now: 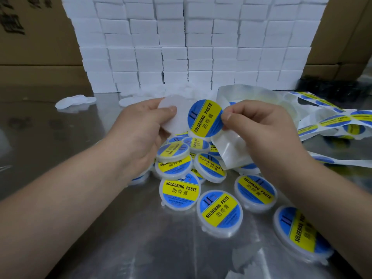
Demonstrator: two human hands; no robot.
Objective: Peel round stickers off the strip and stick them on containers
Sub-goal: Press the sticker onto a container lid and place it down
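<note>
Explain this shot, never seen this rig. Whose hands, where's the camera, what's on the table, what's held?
There is no robot here. One head-worn camera looks down at a person's two bare hands. The left hand holds a blank container. The right hand pinches a round sticker by its edge, with the strip under it and trailing off to the right. On the metal table lie labelled containers, and white boxes are stacked behind.
</note>
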